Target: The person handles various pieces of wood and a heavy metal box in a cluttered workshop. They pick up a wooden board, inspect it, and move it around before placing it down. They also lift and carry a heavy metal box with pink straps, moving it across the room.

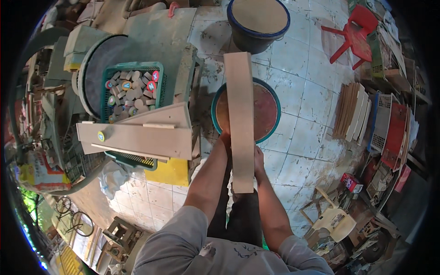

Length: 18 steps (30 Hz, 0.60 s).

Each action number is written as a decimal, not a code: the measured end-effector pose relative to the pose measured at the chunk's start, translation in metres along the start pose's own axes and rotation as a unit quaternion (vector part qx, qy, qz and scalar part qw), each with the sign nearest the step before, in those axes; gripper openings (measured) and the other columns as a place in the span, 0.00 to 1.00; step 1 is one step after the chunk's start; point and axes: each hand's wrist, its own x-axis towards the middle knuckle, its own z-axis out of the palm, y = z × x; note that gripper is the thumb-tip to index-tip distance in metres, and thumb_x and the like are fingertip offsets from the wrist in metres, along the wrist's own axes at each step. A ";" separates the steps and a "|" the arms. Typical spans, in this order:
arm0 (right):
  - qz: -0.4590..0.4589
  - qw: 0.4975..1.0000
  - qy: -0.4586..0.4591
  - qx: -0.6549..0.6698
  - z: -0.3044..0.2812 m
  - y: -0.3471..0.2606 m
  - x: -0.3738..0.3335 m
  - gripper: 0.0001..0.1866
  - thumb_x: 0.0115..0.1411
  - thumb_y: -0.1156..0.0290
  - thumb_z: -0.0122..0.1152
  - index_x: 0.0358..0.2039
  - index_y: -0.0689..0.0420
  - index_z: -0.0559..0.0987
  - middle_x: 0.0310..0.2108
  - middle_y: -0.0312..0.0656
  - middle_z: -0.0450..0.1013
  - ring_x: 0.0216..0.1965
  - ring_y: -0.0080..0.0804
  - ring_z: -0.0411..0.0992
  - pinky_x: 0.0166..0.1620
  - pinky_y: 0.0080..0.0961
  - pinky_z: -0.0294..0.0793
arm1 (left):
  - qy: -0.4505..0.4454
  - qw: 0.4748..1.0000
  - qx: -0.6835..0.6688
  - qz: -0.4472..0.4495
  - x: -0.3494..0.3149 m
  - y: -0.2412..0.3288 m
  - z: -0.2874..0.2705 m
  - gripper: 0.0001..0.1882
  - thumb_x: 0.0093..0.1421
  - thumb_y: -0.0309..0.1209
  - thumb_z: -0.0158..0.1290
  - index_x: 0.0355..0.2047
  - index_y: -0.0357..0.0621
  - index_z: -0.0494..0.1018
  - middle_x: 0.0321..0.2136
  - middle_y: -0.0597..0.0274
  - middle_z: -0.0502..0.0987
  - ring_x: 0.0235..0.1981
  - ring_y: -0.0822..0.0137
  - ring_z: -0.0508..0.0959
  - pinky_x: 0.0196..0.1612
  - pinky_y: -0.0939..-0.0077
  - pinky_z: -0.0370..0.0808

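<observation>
Left hand (pixel 224 138) and right hand (pixel 258 158) hold the board (pixel 242 119) by its side edges, above the tub (pixel 278 109).

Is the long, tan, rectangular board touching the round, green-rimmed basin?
Cannot tell: the head view looks down with the board overlapping the basin, so any contact or gap between them is hidden.

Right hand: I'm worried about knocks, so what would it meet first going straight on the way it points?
Setting aside the long board at its fingers, the right hand would probably meet the near rim of the round green tub first; depth is unclear, so it may pass above it.
</observation>
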 end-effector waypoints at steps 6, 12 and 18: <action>-0.009 0.993 -0.031 0.111 0.013 0.029 0.030 0.25 0.63 0.50 0.44 0.37 0.63 0.75 0.29 0.37 0.72 0.30 0.24 0.69 0.35 0.20 0.69 | 0.005 1.000 0.012 0.013 0.031 0.017 0.000 0.27 0.62 0.51 0.40 0.49 0.41 0.69 0.40 0.60 0.75 0.37 0.69 0.75 0.40 0.73 0.72; 0.020 0.999 0.024 0.018 0.020 0.008 0.017 0.25 0.63 0.49 0.44 0.39 0.62 0.68 0.30 0.37 0.67 0.32 0.26 0.68 0.37 0.22 0.68 | 0.040 0.998 0.017 0.033 0.032 0.005 -0.011 0.28 0.62 0.52 0.40 0.49 0.41 0.69 0.39 0.59 0.75 0.37 0.69 0.75 0.40 0.73 0.72; 0.012 1.000 -0.021 0.001 0.012 -0.004 0.017 0.24 0.62 0.47 0.45 0.39 0.58 0.62 0.32 0.39 0.67 0.34 0.25 0.67 0.39 0.24 0.68 | 0.149 0.983 0.093 0.049 -0.011 0.021 0.009 0.29 0.62 0.52 0.41 0.50 0.40 0.69 0.42 0.57 0.75 0.39 0.66 0.74 0.42 0.73 0.71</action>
